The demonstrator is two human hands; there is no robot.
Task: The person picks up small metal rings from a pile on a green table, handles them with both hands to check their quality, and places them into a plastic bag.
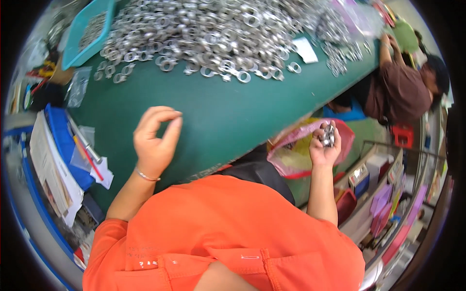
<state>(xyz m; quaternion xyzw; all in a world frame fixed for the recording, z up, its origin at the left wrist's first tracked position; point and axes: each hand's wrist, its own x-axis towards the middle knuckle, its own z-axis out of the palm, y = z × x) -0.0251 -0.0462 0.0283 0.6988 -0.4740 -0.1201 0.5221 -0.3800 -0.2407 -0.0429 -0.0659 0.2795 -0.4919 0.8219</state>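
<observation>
My left hand, with a thin bracelet at the wrist, is over the near part of the green tabletop. Its fingers curl toward the thumb until the tips come together, and no object shows between them. Off the table's near edge, my right hand is turned palm up with fingers curled around several shiny metal rings. Just behind that hand is a red basin lined with pinkish clear plastic. A large heap of similar silvery metal rings covers the far side of the table.
A turquoise tray of small metal parts stands at the far left. Papers and a blue bin lie at the left. A white paper slip sits beside the heap. Another person in brown works at the right, near shelves.
</observation>
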